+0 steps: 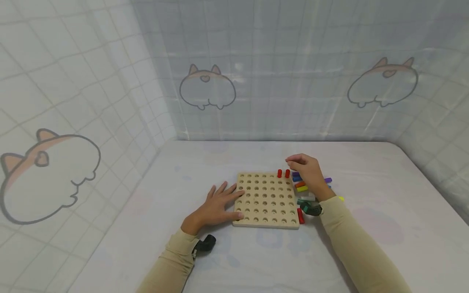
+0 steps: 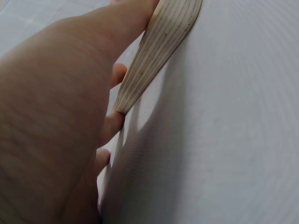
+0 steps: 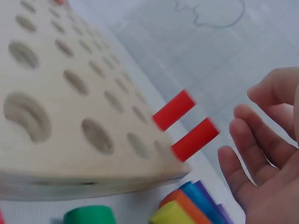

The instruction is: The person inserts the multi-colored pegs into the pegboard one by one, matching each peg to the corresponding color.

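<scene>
A square wooden pegboard (image 1: 267, 226) with rows of round holes lies flat on the table. Two red pegs (image 3: 195, 140) stand upright side by side in its far right corner. My left hand (image 1: 216, 205) is spread at the board's left edge, thumb and index finger lying over its top. In the left wrist view, other fingertips (image 2: 114, 123) are by the layered side of the board (image 2: 161, 44). Just beyond the red pegs, my right hand (image 1: 307, 169) hovers with loosely bent fingers (image 3: 254, 149); nothing shows between them.
Loose pegs lie along the board's right side, among them a yellow peg (image 1: 302, 189), a green peg (image 3: 88, 214), a blue peg (image 1: 296, 179) and a red peg (image 1: 301, 216). Some are partly hidden beneath the right arm. A patterned curtain (image 1: 286, 118) stands behind the table.
</scene>
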Available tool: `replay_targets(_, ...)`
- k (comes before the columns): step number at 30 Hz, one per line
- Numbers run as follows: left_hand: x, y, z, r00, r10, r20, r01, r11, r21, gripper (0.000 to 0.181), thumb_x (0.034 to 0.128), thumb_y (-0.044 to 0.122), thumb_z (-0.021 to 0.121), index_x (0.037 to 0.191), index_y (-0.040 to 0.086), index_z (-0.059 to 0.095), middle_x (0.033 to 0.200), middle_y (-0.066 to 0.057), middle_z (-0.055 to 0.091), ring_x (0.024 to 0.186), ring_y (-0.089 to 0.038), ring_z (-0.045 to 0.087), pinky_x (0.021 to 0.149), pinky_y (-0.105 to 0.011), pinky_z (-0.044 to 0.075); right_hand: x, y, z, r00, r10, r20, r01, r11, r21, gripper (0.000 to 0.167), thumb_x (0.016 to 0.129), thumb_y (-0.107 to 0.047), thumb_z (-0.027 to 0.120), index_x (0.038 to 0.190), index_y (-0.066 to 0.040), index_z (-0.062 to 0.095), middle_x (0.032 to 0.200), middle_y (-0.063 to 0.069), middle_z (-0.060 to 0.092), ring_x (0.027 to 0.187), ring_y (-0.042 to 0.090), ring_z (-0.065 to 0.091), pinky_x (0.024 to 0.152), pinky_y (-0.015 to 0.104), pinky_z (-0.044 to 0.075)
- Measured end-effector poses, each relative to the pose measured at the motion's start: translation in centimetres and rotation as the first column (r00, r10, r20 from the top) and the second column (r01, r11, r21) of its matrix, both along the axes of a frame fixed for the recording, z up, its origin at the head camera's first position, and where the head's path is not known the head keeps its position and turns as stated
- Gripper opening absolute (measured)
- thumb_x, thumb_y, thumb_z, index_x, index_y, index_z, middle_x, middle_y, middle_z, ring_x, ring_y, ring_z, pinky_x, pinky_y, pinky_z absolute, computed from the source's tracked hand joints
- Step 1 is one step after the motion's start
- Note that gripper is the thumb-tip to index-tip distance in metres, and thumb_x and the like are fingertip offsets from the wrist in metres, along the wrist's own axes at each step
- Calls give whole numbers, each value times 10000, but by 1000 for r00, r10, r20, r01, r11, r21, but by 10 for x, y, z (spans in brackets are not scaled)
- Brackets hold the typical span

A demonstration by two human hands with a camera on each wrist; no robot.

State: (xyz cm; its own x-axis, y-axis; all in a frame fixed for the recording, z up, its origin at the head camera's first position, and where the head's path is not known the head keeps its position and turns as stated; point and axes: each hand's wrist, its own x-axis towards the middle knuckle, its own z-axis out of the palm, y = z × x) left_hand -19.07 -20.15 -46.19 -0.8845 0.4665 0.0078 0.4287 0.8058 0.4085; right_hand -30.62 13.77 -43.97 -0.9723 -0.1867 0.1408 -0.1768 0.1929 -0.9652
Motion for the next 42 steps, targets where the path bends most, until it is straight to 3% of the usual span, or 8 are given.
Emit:
replay_targets(6, 0, 0, 0, 1000, -6, -9, 7, 1000, 15, 809, 890, 694, 588, 1568, 308, 377, 1642, -52, 247, 1525, -355, 52, 1153, -646, -35, 17, 9, 11, 1000, 5, -27, -3, 999, 53, 289, 998, -329, 652, 1152, -86, 681, 1191, 106, 682, 1076, 346, 626, 933, 393, 533)
replay_targets(12, -1, 0, 2, 1000, -13, 3, 13, 1000, 3, 822, 893, 704, 571, 1578, 305, 354, 1645, -50, 232, 1525, -352, 48, 1155, -643, -42, 37, 23, 14, 997, 63, 43, -66, 995, 72, 304, 982, -307, 681, 1152, -56, 679, 1202, 134, 676, 1077, 358, 642, 901, 337, 546)
replay_targets(17, -3, 0, 1, 1000, 5, 1, -5, 1000, -15, 819, 893, 705, 570, 1578, 313, 350, 1646, -44, 230, 1526, -346, 39, 1157, -636, -43, 43, 33, 11, 993, 106, 61, -109, 993, 53, 324, 989, -283, 672, 1174, -16, 664, 1223, 169, 654, 1093, 355, 631, 896, 310, 545)
replay_targets(24, -2, 3, 2, 1000, 5, 6, -5, 1000, 10, 819, 891, 704, 578, 1575, 309, 361, 1646, -46, 231, 1526, -350, 40, 1152, -642, -57, 56, 47, 9, 985, 161, 52, -167, 976, 140, 291, 978, -263, 690, 1161, -38, 682, 1173, 152, 695, 1042, 318, 652, 853, 340, 560)
replay_targets(32, -7, 7, 2, 1000, -1, -1, 1, 1000, -17, 830, 889, 733, 550, 1581, 326, 340, 1651, -37, 217, 1528, -346, 32, 1152, -645, -47, 72, 66, 10, 989, 142, 49, -148, 970, 190, 265, 954, -275, 721, 1120, -68, 700, 1111, 120, 712, 909, 307, 664, 775, 359, 568)
replay_targets(42, -7, 5, 1, 1000, -10, -5, 10, 1000, 12, 821, 889, 710, 575, 1570, 296, 375, 1641, -69, 247, 1523, -368, 53, 1145, -659, -45, 89, 66, 4, 976, 212, 45, -216, 945, 243, 191, 948, -220, 726, 1099, -104, 716, 1080, 76, 706, 1003, 255, 655, 871, 250, 528)
